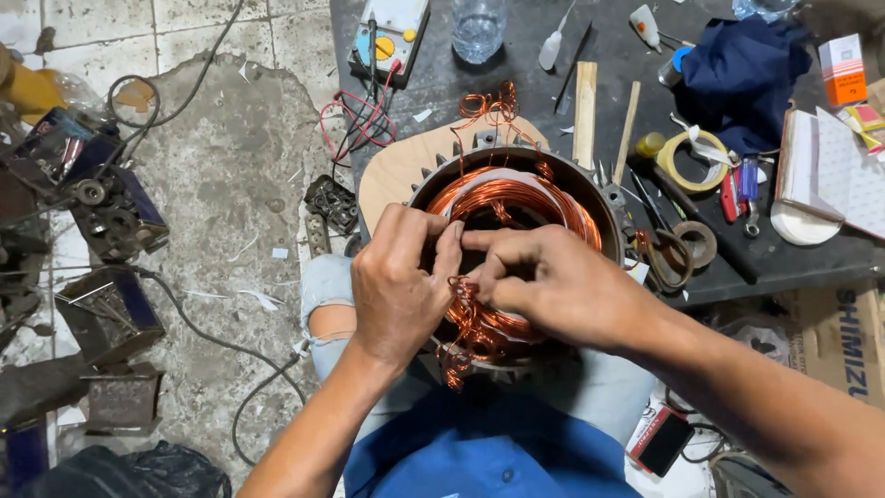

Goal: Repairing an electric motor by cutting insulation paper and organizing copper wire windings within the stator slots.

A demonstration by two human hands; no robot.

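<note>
A round metal motor stator (604,198) rests on my lap, its bore filled with loops of copper winding wire (516,198). My left hand (401,286) grips the near-left rim and pinches copper strands at the front edge. Close against it, my right hand (553,281) has its fingers closed on the same bundle of copper wire (475,318), and the fingertips of both hands almost meet. Loose curled wire ends hang below the rim toward my blue shirt. A few stray strands stick up at the stator's far side.
A dark workbench (756,254) behind holds a multimeter (392,37), plastic bottle (477,26), wooden sticks (584,111), tape roll (690,161), blue cloth (742,74), screwdrivers and a notebook (830,175). A wooden board (396,171) lies under the stator. Metal parts and cables clutter the concrete floor at left.
</note>
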